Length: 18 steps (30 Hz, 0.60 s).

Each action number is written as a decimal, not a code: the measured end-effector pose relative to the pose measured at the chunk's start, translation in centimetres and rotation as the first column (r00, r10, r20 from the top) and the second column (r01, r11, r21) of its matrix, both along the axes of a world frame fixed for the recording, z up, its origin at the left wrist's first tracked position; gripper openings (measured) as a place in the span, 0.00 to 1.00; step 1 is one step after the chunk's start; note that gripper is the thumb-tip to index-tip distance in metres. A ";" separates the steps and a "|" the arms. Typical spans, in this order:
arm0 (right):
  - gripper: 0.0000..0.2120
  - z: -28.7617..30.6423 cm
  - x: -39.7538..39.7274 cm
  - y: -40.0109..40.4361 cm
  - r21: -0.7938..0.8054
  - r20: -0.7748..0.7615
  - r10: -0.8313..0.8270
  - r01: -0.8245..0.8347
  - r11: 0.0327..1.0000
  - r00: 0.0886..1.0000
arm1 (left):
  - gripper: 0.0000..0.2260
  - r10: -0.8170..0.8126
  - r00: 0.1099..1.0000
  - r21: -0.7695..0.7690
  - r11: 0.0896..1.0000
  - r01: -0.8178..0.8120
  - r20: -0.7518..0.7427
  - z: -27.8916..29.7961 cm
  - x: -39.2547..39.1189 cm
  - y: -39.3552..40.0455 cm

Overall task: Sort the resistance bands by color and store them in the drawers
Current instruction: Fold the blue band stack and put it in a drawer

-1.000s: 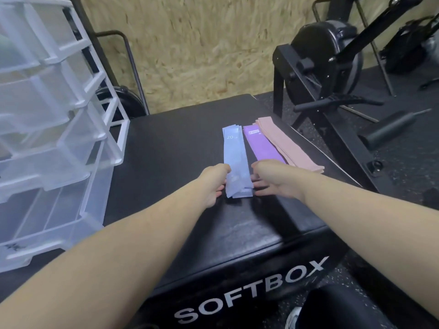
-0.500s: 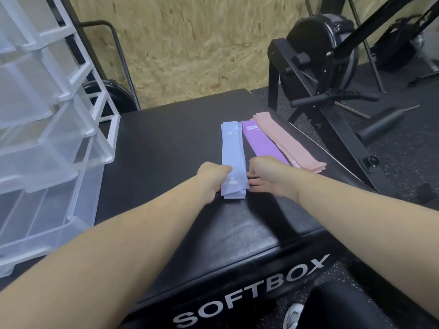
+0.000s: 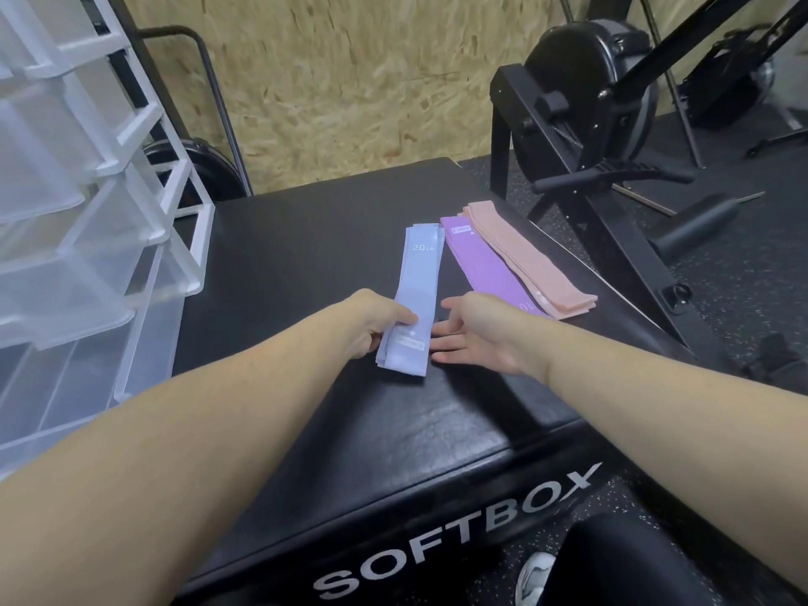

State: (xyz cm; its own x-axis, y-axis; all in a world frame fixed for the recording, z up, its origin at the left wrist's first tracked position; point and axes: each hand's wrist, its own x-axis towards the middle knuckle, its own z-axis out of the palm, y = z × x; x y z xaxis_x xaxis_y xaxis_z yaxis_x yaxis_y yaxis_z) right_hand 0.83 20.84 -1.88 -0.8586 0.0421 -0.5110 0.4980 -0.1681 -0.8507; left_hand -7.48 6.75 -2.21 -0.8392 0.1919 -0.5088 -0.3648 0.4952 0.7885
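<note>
Three sorted piles of resistance bands are laid side by side on the black soft plyo box point(image 3: 306, 264). The blue bands point(image 3: 417, 290) lie leftmost, marked "20 LB" at the far end. The purple bands point(image 3: 485, 266) sit just to their right, and the pink bands point(image 3: 529, 260) rest partly over the purple pile's far edge.

The near end of the blue pile is pinched by the left hand point(image 3: 376, 323): the thumb is pressed on top, and the other fingers are curled under the pile's left edge. That near end appears slightly raised off the box, while the far end is still flat on it.

The right hand point(image 3: 474, 334) is spread flat and holds nothing. Its straight fingers are pointed left toward the blue pile's right edge; whether they touch it cannot be told.

The long axis of the blue pile runs away from the person, nearly in line with the left forearm. The grip is therefore taken at one short end, and the rest of the length would be expected to droop when lifted.

The clear plastic drawer unit point(image 3: 87, 238) stands to the left on the same box, its drawers pulled out in steps. It is nearer the left hand, so a leftward carry is judged likely. No band is seen in the drawers so far.
</note>
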 end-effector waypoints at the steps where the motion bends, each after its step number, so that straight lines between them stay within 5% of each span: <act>1: 0.16 0.1 0.0 0.0 0.006 -0.006 0.014 -0.014 1.000 1.000 | 0.05 -0.002 1.000 0.003 1.000 0.002 0.018 0.2 0.0 0.0; 7: 0.21 0.4 0.2 -0.2 0.084 -0.029 0.138 -0.135 0.987 0.990 | 0.09 -0.058 0.998 -0.064 0.996 0.057 -0.009 0.3 -0.4 -0.3; 10: 0.20 0.0 0.0 -0.5 0.342 -0.035 0.159 -0.138 0.930 0.987 | 0.11 -0.125 0.991 -0.102 0.988 0.119 -0.054 0.5 -0.7 -1.7; 14: 0.31 -0.5 -0.6 -0.6 0.833 -0.075 0.356 -0.138 0.535 0.931 | 0.13 -0.286 0.958 -0.048 0.957 0.288 0.030 1.5 -0.8 -4.9; 18: 0.38 -0.5 -0.7 -1.7 0.956 -0.033 0.596 -0.148 0.253 0.803 | 0.10 -0.443 0.892 -0.211 0.867 0.452 0.090 2.3 0.0 -8.4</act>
